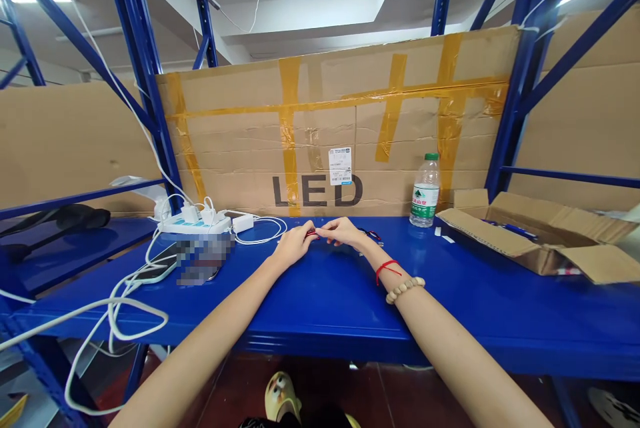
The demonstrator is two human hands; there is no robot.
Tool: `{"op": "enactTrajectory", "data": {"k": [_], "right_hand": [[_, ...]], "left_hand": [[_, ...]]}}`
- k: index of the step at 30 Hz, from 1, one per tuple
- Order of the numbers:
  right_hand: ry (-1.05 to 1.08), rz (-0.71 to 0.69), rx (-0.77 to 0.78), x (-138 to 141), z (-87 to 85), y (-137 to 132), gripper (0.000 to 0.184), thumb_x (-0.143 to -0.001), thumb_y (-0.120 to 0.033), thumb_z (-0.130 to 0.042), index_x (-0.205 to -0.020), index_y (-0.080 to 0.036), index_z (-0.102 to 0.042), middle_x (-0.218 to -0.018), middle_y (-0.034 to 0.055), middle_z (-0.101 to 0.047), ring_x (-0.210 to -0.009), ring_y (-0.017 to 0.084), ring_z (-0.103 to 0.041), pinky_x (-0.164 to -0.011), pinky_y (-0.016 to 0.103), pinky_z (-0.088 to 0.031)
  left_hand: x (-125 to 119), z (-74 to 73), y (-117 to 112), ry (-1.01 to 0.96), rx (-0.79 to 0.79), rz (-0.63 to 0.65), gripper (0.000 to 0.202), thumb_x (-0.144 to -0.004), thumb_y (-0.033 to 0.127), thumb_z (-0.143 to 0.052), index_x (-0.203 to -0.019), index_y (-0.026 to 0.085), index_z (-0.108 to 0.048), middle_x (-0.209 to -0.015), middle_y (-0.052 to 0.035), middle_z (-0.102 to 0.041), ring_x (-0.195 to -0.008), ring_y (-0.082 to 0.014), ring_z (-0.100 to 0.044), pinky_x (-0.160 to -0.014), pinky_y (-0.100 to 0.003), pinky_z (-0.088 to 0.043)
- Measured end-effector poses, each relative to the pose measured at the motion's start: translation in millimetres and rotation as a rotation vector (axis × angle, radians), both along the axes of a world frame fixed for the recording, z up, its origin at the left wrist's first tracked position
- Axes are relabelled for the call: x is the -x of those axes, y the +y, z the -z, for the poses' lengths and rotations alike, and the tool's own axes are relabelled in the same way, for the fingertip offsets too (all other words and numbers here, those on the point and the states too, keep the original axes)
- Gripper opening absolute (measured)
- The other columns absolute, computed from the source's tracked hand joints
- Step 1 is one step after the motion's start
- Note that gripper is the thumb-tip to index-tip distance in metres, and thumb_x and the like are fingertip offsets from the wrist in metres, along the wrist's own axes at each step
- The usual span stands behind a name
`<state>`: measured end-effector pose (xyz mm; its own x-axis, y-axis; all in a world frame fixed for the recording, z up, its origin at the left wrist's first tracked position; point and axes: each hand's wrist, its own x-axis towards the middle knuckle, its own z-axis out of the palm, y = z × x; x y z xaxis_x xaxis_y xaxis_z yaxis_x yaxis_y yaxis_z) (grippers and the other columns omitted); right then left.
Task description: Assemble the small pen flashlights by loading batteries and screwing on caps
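Observation:
Both my arms reach forward over the blue shelf top, and the hands meet near its back. My left hand point(294, 243) is closed in a pinch on a small dark red item point(311, 233), mostly covered by the fingers. From the other side my right hand point(343, 232) has its fingertips pinched together at the end of that item; what it grips there is too small to make out. Behind my right wrist, which wears a red string and a beaded bracelet, lies a dark red and black thing point(371, 235), partly hidden.
At left are a white power strip point(193, 220) with plugs, looping white cables, a phone point(159, 265) and a blurred-out patch. A water bottle point(425, 191) and an open cardboard box point(520, 231) stand at right. Taped cardboard point(240, 148) closes the back; blue posts flank it.

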<state>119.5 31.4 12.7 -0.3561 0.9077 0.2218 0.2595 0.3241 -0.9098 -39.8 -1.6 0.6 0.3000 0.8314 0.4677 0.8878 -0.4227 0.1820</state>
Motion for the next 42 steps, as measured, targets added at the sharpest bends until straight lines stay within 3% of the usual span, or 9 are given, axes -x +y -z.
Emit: {"op": "enactTrajectory", "data": {"k": [6, 12, 21, 26, 32, 36, 39, 42], "right_hand": [[-0.078, 0.006, -0.103, 3.8, 14.0, 13.5, 0.028, -0.05, -0.041, -0.074, -0.059, -0.015, -0.069, -0.041, -0.0003, -0.054, -0.039, 0.008, -0.048, -0.033, 0.016, -0.035], [-0.134, -0.024, -0.164, 1.7, 24.8, 27.3, 0.027, -0.057, -0.042, -0.07, -0.063, -0.016, -0.07, -0.041, -0.0012, -0.054, -0.037, 0.006, -0.046, -0.032, 0.015, -0.035], [-0.061, 0.012, -0.049, 3.3, 13.0, 12.2, 0.022, -0.059, -0.036, -0.071, -0.067, -0.016, -0.069, -0.055, 0.0005, -0.06, -0.043, 0.006, -0.05, -0.035, 0.014, -0.036], [-0.072, -0.008, 0.081, -6.1, 4.6, 6.6, 0.028, -0.055, -0.039, -0.074, -0.071, -0.016, -0.07, -0.061, -0.0004, -0.06, -0.051, 0.004, -0.048, -0.039, 0.012, -0.034], [-0.064, -0.007, 0.125, -11.1, 4.9, 10.9, 0.035, -0.054, -0.045, -0.073, -0.077, -0.018, -0.07, -0.072, 0.001, -0.062, -0.054, 0.004, -0.049, -0.039, 0.011, -0.032], [0.045, 0.09, 0.053, -13.6, -0.7, 15.4, 0.038, -0.06, -0.048, -0.067, -0.085, -0.019, -0.068, -0.082, 0.0025, -0.064, -0.055, 0.005, -0.052, -0.042, 0.013, -0.037], [0.09, 0.244, -0.077, -22.5, -8.0, 17.5, 0.038, -0.071, -0.049, -0.057, -0.093, -0.019, -0.065, -0.091, 0.0039, -0.064, -0.057, 0.007, -0.056, -0.047, 0.016, -0.041], [-0.244, 0.434, -0.292, -31.7, -13.1, 14.3, 0.028, -0.073, -0.044, -0.056, -0.083, -0.021, -0.068, -0.087, 0.0036, -0.066, -0.068, 0.013, -0.06, -0.056, 0.022, -0.044]], "left_hand": [[3.7, 3.2, 2.5, 0.033, 0.053, 0.045, 0.014, -0.086, 0.031, -0.037, -0.09, 0.023, -0.047, -0.084, -0.0009, -0.062, -0.077, -0.0178, -0.059, -0.065, -0.025, -0.042], [4.7, 4.1, 5.5, 0.039, 0.073, 0.072, 0.015, -0.086, 0.031, -0.037, -0.091, 0.023, -0.048, -0.086, -0.0021, -0.062, -0.079, -0.0183, -0.059, -0.067, -0.027, -0.043], [3.7, 0.8, 4.0, 0.006, 0.099, 0.011, 0.02, -0.087, 0.033, -0.032, -0.091, 0.023, -0.049, -0.086, -0.0026, -0.062, -0.081, -0.0201, -0.059, -0.067, -0.028, -0.042], [3.4, 3.1, 6.0, -0.074, 0.138, 0.11, 0.025, -0.089, 0.037, -0.028, -0.093, 0.024, -0.049, -0.08, -0.0002, -0.061, -0.076, -0.0173, -0.058, -0.066, -0.026, -0.041], [1.9, 7.6, 10.5, -0.204, 0.11, 0.194, 0.023, -0.089, 0.036, -0.03, -0.097, 0.023, -0.047, -0.093, -0.0017, -0.06, -0.087, -0.0171, -0.057, -0.073, -0.027, -0.043], [2.5, 7.9, 13.3, -0.223, 0.051, 0.176, 0.022, -0.088, 0.029, -0.033, -0.105, 0.021, -0.044, -0.106, -0.0053, -0.057, -0.096, -0.0183, -0.055, -0.082, -0.03, -0.041], [2.9, 6.2, 12.9, -0.177, 0.019, 0.118, 0.022, -0.089, 0.028, -0.03, -0.104, 0.02, -0.045, -0.107, -0.0065, -0.057, -0.097, -0.0196, -0.055, -0.083, -0.031, -0.041], [2.7, 3.3, 9.9, -0.088, 0.001, 0.085, 0.023, -0.089, 0.029, -0.029, -0.101, 0.02, -0.047, -0.104, -0.0055, -0.058, -0.094, -0.0203, -0.055, -0.078, -0.031, -0.043]]}}
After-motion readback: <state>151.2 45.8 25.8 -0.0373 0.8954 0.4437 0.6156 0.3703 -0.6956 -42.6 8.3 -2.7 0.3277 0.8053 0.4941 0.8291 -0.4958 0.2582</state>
